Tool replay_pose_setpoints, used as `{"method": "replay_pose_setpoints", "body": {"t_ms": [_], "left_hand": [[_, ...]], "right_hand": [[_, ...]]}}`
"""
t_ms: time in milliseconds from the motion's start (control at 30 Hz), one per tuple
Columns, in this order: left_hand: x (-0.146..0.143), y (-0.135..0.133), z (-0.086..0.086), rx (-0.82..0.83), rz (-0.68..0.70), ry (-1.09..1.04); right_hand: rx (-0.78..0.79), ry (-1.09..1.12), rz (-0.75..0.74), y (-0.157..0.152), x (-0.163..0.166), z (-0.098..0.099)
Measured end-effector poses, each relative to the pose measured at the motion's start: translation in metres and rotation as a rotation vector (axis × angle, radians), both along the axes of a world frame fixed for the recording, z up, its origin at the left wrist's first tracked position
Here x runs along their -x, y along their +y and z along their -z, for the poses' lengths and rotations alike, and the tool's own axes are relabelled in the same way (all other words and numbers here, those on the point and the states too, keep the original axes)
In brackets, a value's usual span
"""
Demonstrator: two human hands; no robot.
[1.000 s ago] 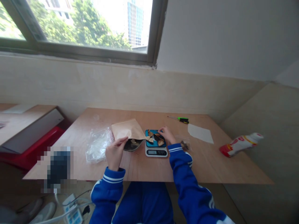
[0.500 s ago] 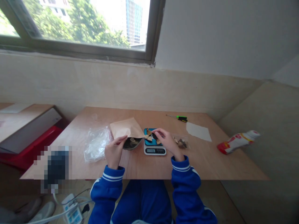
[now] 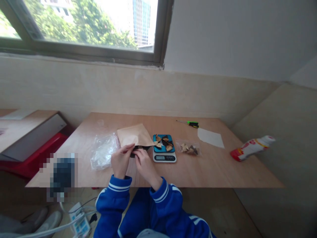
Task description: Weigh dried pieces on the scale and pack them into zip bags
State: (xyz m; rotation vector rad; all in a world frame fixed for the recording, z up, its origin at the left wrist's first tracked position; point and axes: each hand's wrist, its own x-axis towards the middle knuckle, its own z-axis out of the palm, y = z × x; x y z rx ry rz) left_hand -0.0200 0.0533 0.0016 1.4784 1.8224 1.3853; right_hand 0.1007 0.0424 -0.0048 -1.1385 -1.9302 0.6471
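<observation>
A brown paper pouch (image 3: pixel 133 135) lies on the wooden table (image 3: pixel 218 168), its dark open mouth towards me. My left hand (image 3: pixel 120 161) pinches the pouch's near edge. My right hand (image 3: pixel 143 163) is at the pouch's mouth with its fingers curled; what they hold is hidden. Just right of the pouch stands a small scale (image 3: pixel 164 153) with a blue top carrying several dried brown pieces (image 3: pixel 163 143). A small clear bag (image 3: pixel 189 148) with similar pieces lies right of the scale.
Crumpled clear plastic (image 3: pixel 102 151) lies left of the pouch. A green-handled screwdriver (image 3: pixel 189 124) and a white sheet (image 3: pixel 210 138) lie at the back right. A red and white bottle (image 3: pixel 251 147) lies on the table's right side. A power strip (image 3: pixel 79 223) sits on the floor.
My right hand has left the scale and moved left to the pouch's mouth. My left hand stays on the pouch's edge.
</observation>
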Motion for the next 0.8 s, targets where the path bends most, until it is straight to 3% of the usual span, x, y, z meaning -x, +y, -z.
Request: {"method": "replay_pose_setpoints", "body": {"t_ms": [267,400,800], "left_hand": [[0.0,-0.001,0.002,-0.014,-0.006,0.05],[0.001,-0.002,0.002,-0.013,-0.012,0.068],[0.0,-0.003,0.005,-0.009,0.006,0.08]], "right_hand": [[-0.004,-0.217,0.034,0.022,0.005,0.017],[0.003,-0.403,0.083,0.035,0.009,0.016],[0.043,-0.557,0.171,0.046,0.022,0.012]]}}
